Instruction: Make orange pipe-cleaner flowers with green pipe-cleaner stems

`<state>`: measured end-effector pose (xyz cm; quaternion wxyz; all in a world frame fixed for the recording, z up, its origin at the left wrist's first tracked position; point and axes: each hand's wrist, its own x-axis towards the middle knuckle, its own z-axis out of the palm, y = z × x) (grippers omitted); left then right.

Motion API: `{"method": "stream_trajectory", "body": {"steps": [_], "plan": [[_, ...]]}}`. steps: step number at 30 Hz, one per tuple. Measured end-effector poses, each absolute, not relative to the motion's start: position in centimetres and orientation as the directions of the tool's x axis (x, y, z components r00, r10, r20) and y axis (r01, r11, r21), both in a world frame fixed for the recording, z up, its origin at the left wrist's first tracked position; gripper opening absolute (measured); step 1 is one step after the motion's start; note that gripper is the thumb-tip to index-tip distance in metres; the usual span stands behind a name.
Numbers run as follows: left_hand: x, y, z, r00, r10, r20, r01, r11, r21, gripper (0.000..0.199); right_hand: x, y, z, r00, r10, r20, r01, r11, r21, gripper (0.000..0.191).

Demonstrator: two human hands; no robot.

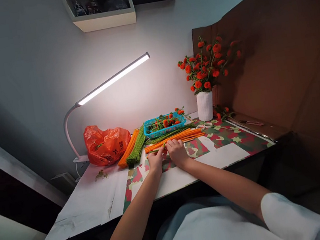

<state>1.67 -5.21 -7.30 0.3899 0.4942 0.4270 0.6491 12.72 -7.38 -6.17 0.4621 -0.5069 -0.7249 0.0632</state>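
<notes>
My left hand (156,161) and my right hand (177,152) are close together over the table, fingers drawn in around a small green piece (164,145) between the fingertips. Its shape is mostly hidden by the fingers. Just beyond the hands lies a bundle of orange stems (190,134), with dark green stems (158,138) behind it. Left of them are an orange bundle (130,148) and a bright green bundle (136,148). Behind the stems, a blue basket (165,131) holds small orange-red flowers and green sprigs.
A red plastic bag (108,144) sits at the left beside a lit desk lamp (114,78). A white ribbed vase (205,106) with orange-red flowers stands at the back right. Tape rolls (208,125) lie before it. Cardboard (282,49) borders the right side; tweezers (251,123) lie near it.
</notes>
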Motion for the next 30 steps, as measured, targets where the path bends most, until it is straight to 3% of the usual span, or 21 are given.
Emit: {"method": "stream_trajectory", "body": {"steps": [4, 7, 12, 17, 20, 23, 26, 30], "plan": [[1.6, -5.4, -6.7, -0.306, 0.825, 0.476, 0.080, -0.476, 0.876, 0.024, 10.9, -6.3, -6.0, 0.072, 0.855, 0.513, 0.536, 0.401, -0.743, 0.018], [1.3, -6.3, -5.5, -0.301, 0.733, 0.610, 0.207, -0.575, 0.792, 0.017, 10.1, -5.6, -5.4, 0.032, 0.908, 0.417, 0.371, 0.377, -0.849, 0.025], [0.8, -8.1, -3.9, -0.151, 0.631, 0.761, 0.308, -0.701, 0.643, 0.014, 12.0, -6.3, -4.3, -0.127, 0.928, 0.351, 0.130, 0.367, -0.921, 0.028], [0.6, -8.4, -4.0, -0.026, 0.607, 0.795, 0.322, -0.748, 0.581, 0.016, 13.4, -7.4, -4.7, -0.173, 0.936, 0.306, 0.002, 0.311, -0.950, 0.026], [0.4, -7.9, -4.3, 0.056, 0.634, 0.771, 0.312, -0.745, 0.590, 0.006, 12.9, -7.0, -5.4, -0.087, 0.951, 0.296, -0.015, 0.296, -0.955, 0.027], [-0.1, -7.1, -4.6, 0.162, 0.666, 0.728, 0.309, -0.735, 0.604, 0.021, 12.9, -6.5, -5.8, 0.078, 0.946, 0.316, 0.026, 0.315, -0.949, 0.025], [-0.7, -6.5, -4.8, 0.194, 0.703, 0.685, 0.317, -0.705, 0.634, 0.033, 13.9, -6.4, -5.7, 0.215, 0.895, 0.390, 0.127, 0.370, -0.920, 0.017], [-1.0, -6.0, -5.1, 0.220, 0.741, 0.634, 0.288, -0.671, 0.684, 0.029, 15.0, -6.7, -5.1, 0.229, 0.825, 0.517, 0.289, 0.450, -0.845, 0.014]]}}
